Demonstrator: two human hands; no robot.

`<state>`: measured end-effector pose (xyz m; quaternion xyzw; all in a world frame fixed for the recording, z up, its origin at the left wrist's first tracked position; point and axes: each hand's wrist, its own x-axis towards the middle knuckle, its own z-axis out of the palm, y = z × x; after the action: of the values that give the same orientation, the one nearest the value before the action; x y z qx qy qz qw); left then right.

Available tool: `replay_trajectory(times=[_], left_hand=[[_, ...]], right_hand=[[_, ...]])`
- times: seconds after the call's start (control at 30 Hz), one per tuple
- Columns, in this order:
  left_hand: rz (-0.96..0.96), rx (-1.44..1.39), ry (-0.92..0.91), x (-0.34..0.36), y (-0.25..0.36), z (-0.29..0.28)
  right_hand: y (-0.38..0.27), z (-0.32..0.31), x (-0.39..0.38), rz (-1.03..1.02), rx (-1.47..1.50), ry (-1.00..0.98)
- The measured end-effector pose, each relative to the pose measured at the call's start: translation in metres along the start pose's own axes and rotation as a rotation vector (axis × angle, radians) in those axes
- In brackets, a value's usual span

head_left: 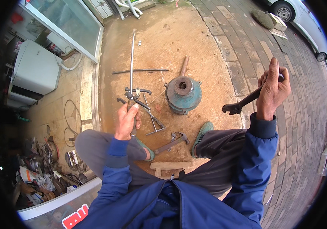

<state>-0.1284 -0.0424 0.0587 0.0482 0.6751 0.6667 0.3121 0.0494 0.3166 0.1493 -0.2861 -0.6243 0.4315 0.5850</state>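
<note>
My left hand (125, 123) is closed around the dark handle of a long screwdriver (132, 63), whose thin metal shaft points away from me. Off to the right, above the paving, my right hand (274, 89) grips a dark adjustable wrench (244, 102), its jaw end pointing left and its thumb side up. Between my hands, on the ground, stands a blue-green round metal housing (192, 102) with a rusty hollow hub on top. A dark multi-armed puller (143, 91) lies just beyond my left hand, partly hidden by it.
A hammer (173, 143) and a T-shaped metal rod tool (155, 131) lie near my feet. Farther out are a black bar (148, 70) and a rusty pipe (184, 65). A small wooden stool (171, 165) shows beneath me. Glass doorway and scrap pile left; parked car (304, 23) far right.
</note>
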Motion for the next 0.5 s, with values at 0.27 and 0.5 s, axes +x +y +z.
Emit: replay_trajectory(times=[0.27, 0.5], left_hand=[[-0.632, -0.870, -0.090, 0.054, -0.106, -0.059], [-0.718, -0.828, 0.092, 0.032, -0.164, -0.011]], right_hand=[[0.016, 0.019, -0.004, -0.002, -0.142, -0.070], [0.011, 0.026, -0.003, -0.095, -0.262, -0.078]])
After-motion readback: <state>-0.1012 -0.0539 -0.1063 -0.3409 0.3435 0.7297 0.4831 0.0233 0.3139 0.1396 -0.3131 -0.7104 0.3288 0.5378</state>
